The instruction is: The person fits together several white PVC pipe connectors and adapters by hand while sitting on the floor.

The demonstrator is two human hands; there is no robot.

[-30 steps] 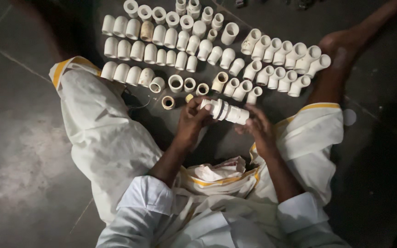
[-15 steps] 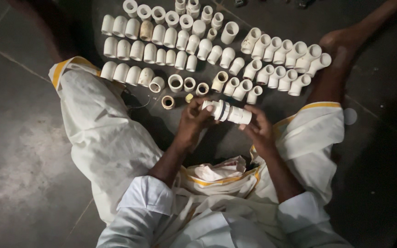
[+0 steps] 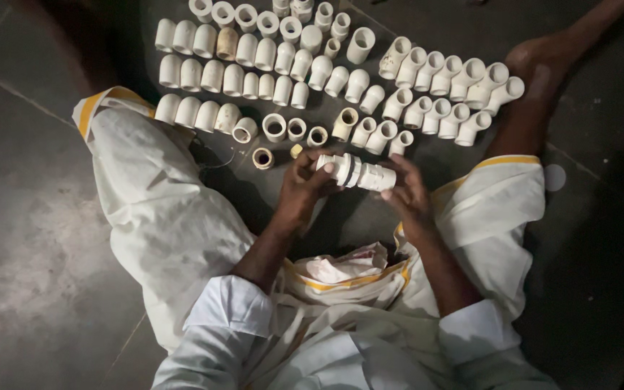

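Fitting (image 3: 356,172), white plastic, several pieces joined in a short tube, lying level between both hands over the dark floor (image 3: 23,217). Left hand (image 3: 305,189) closed around the left end, thumb on top, fingers curled beneath. Right hand (image 3: 407,196) closed on the right end, fingertips wrapped over the wider collar. Just beyond the left hand, nearly touching the knuckles: small ring-shaped couplings (image 3: 274,128) standing on end, a brownish one among them. Farther past the left hand: rows of straight white sockets (image 3: 234,78) laid side by side. Beyond the right hand, well apart from the fingers: elbow fittings (image 3: 435,108) in two slanting rows, running toward a bare foot (image 3: 543,65). Nearer than both hands: cream cloth with a yellow border (image 3: 182,224) draped over folded legs, white sleeves (image 3: 225,310) at either forearm.
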